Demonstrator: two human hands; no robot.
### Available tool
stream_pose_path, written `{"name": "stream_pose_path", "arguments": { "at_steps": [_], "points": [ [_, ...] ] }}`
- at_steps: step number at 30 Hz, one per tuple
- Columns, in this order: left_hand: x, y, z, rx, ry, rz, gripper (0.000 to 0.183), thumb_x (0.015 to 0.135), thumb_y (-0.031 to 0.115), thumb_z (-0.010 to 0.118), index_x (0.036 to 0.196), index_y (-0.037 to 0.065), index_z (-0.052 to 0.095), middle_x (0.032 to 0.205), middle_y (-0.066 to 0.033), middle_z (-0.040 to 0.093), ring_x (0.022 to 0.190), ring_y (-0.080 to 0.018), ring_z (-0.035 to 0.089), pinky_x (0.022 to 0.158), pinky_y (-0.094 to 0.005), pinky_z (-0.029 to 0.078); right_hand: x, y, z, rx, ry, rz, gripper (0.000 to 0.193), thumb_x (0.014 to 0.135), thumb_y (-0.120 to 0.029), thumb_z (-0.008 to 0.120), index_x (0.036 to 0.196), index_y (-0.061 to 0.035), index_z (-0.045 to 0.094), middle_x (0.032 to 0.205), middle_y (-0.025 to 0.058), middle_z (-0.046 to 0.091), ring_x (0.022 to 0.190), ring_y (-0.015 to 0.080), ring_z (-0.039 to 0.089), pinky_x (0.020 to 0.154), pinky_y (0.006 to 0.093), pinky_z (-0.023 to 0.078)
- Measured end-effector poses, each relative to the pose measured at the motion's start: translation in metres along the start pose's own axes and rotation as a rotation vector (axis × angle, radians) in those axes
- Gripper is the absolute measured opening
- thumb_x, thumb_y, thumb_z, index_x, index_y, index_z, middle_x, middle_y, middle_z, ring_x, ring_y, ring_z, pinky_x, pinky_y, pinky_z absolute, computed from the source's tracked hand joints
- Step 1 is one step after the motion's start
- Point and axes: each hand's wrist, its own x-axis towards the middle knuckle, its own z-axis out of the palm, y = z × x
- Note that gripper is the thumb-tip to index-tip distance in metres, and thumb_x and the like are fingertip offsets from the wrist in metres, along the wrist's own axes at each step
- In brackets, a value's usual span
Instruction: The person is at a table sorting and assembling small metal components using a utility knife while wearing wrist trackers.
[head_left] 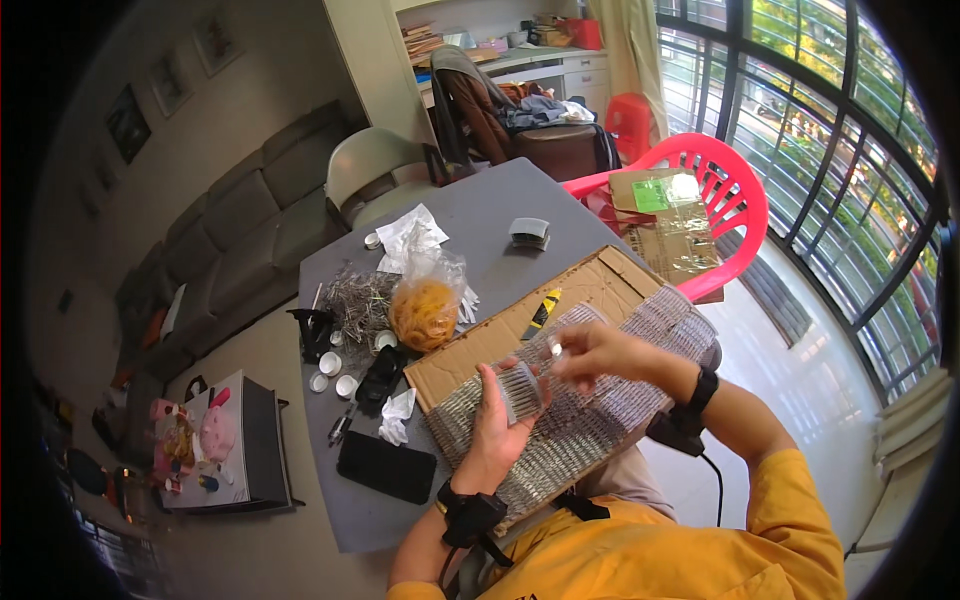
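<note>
My left hand (497,425) is closed around a small pale rectangular piece with fine stripes (520,391), its thumb standing up along one side. Close to it, my right hand (600,356) is pinched, with a small white tip at its fingers; what it grips is too small to make out. Beneath both hands lies a wide sheet with rows of small silvery pieces (560,455), resting on a flat cardboard piece (470,360). Just beyond my hands, a yellow and black utility knife (541,313) lies on the cardboard.
On the grey table (480,215) are a bag of orange rubber bands (425,312), a heap of thin metal pieces (358,305), several small white cups (346,386), a black phone (386,468) and a small stack (529,234). A pink chair (740,205) holding a carton (665,240) stands at the far right.
</note>
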Motion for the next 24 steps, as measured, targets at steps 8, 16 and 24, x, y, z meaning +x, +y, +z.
{"name": "stream_pose_path", "arguments": {
  "at_steps": [8, 16, 24],
  "points": [
    [-0.009, 0.002, 0.008, 0.148, 0.022, -0.025, 0.047, 0.086, 0.054, 0.035, 0.11, 0.014, 0.041, 0.105, -0.0098, 0.052, 0.097, -0.0234, 0.053, 0.081, -0.0383, 0.047, 0.008, 0.008, 0.028, -0.368, 0.134, -0.088, 0.053, 0.075, -0.02, 0.067, 0.117, 0.001, 0.042, 0.066, 0.0085, 0.058, 0.054, 0.0146, 0.058, 0.049, 0.024, 0.047],
    [-0.01, 0.003, 0.002, 0.009, 0.017, -0.047, 0.039, 0.086, 0.048, 0.042, 0.104, 0.014, 0.047, 0.098, -0.0113, 0.052, 0.088, -0.0248, 0.053, 0.078, -0.0389, 0.048, 0.025, 0.027, -0.032, -0.924, 0.605, -0.221, 0.057, 0.067, -0.037, 0.069, 0.108, -0.0032, 0.049, 0.081, 0.0156, 0.059, 0.076, 0.0323, 0.058, 0.067, 0.0378, 0.046],
    [-0.008, 0.005, -0.009, -0.114, 0.016, -0.128, 0.038, 0.086, 0.047, 0.041, 0.101, 0.013, 0.048, 0.099, -0.0138, 0.051, 0.088, -0.0266, 0.053, 0.079, -0.0418, 0.048, 0.024, 0.053, -0.077, -1.016, 0.642, 0.073, 0.05, 0.064, -0.035, 0.073, 0.099, -0.0035, 0.056, 0.079, 0.0114, 0.06, 0.075, 0.0233, 0.059, 0.065, 0.0334, 0.047]
  ]
}}
